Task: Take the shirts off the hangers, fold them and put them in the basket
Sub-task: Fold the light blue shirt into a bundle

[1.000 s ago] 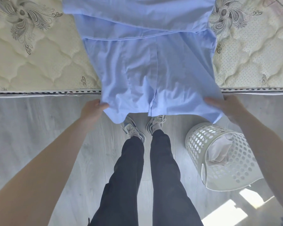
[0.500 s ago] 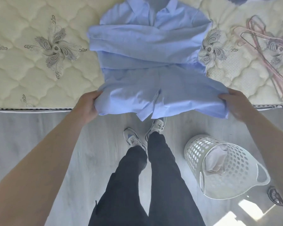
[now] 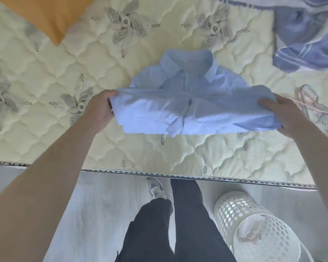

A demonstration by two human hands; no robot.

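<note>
On the mattress (image 3: 45, 120), your left hand (image 3: 100, 108) gripped the shirt (image 3: 193, 110) at its left end, fingers curled round the edge. Half a sec earlier the hem hung at the bed's edge; you'd since carried it up & over, so the shirt lay doubled mid-bed, collar showing behind the fold. Your right hand (image 3: 284, 114) held the right end, fingers over the top. Fold was prob. nearly done; the basket (image 3: 235, 210), on the floor lower right w/ one item inside, came next.
</note>
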